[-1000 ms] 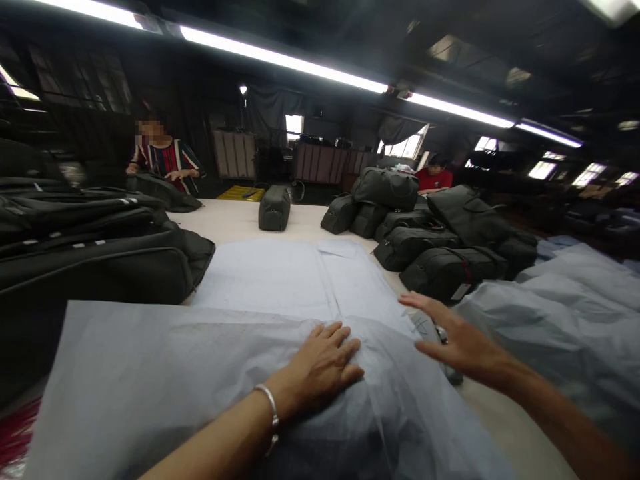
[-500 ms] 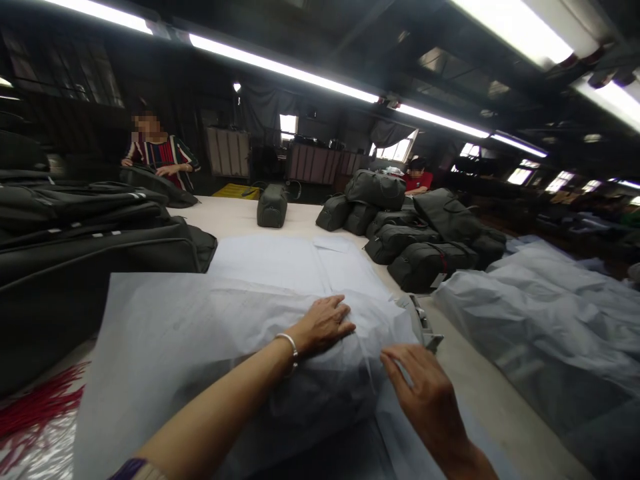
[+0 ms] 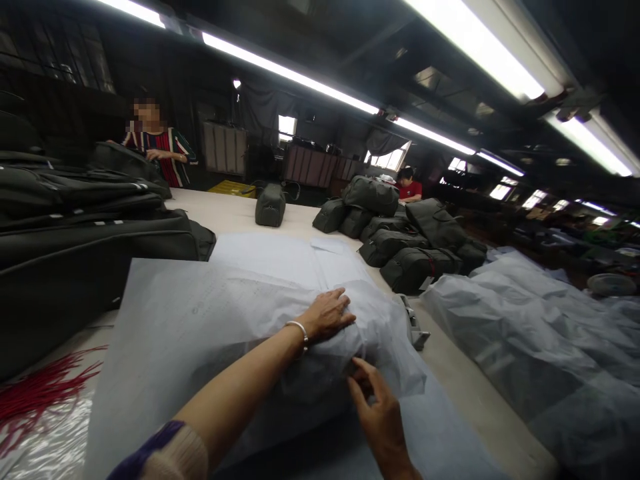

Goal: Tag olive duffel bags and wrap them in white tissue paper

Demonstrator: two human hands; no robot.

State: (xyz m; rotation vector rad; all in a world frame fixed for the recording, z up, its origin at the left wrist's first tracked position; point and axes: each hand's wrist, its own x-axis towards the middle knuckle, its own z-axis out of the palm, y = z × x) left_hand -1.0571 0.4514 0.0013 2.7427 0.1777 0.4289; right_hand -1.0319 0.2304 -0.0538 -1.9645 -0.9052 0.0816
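A large sheet of pale tissue paper [image 3: 200, 313] is draped over a bulky dark bundle [image 3: 320, 393] on the table in front of me. My left hand [image 3: 327, 313], with a silver bracelet on the wrist, lies flat on top of the covered bundle, fingers stretched out. My right hand [image 3: 377, 413] is lower, at the bundle's near right side. Its fingers are closed on the hanging fold of the paper. A strap with a buckle [image 3: 414, 330] sticks out past the paper on the right.
Flat black bags [image 3: 75, 227] are stacked high at the left. A pile of dark bags [image 3: 410, 247] and one lone bag [image 3: 270, 205] sit farther along the table [image 3: 230, 207]. Paper-wrapped bundles [image 3: 525, 333] lie right; red cords [image 3: 40, 387] near left. Two people [image 3: 165, 150] work beyond.
My right hand came in from the far right side and dropped to the bundle's near side, taking the paper fold. The left hand stayed pressed on top. The view swung left.
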